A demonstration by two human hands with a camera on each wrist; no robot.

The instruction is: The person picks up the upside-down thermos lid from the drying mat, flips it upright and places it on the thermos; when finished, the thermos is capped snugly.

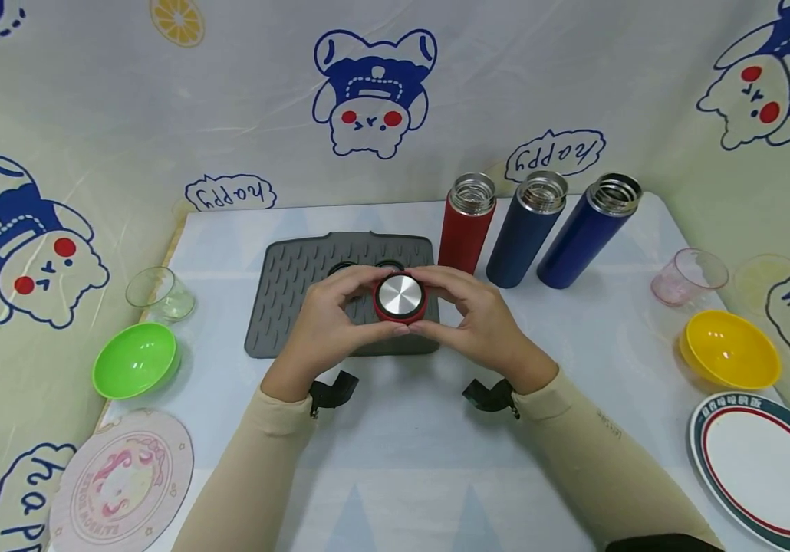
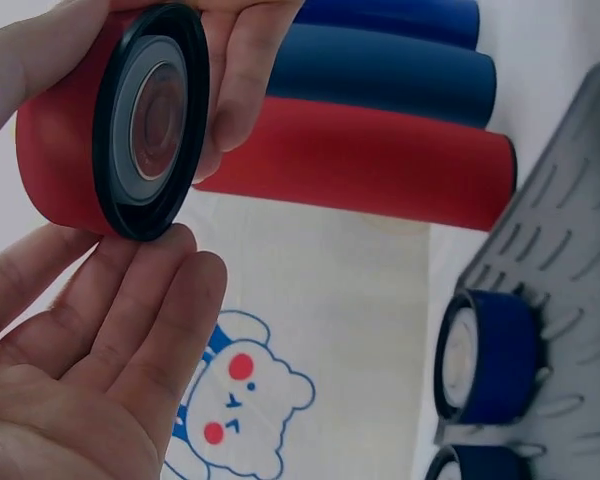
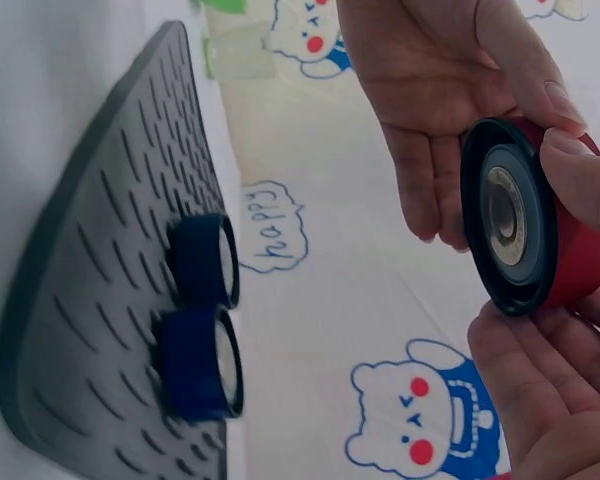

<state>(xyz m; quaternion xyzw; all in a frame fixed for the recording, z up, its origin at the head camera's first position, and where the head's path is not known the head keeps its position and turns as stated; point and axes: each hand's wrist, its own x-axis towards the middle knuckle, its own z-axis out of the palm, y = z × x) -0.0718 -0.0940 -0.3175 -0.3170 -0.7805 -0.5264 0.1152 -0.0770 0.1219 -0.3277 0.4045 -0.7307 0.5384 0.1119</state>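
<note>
Both hands hold a red bottle lid (image 1: 400,297) between them, over the near part of a grey ridged mat (image 1: 278,307). My left hand (image 1: 329,313) grips its left side with thumb and fingers, while my right hand (image 1: 481,318) grips the right side, the thumbs meeting at the near edge. A round silver disc tops the lid. Its dark-rimmed underside shows in both wrist views. On the mat stand two blue lids, a brighter one (image 3: 195,365) and a darker one (image 3: 202,262), mostly hidden behind the hands in the head view.
Behind and right of the mat stand lidless red (image 1: 462,238), dark blue (image 1: 522,241) and bright blue (image 1: 583,239) bottles. A green bowl (image 1: 136,360), glass (image 1: 167,295) and pink plate (image 1: 122,483) are at left; a yellow bowl (image 1: 729,349), pink glass (image 1: 685,276) and white plate (image 1: 764,464) at right.
</note>
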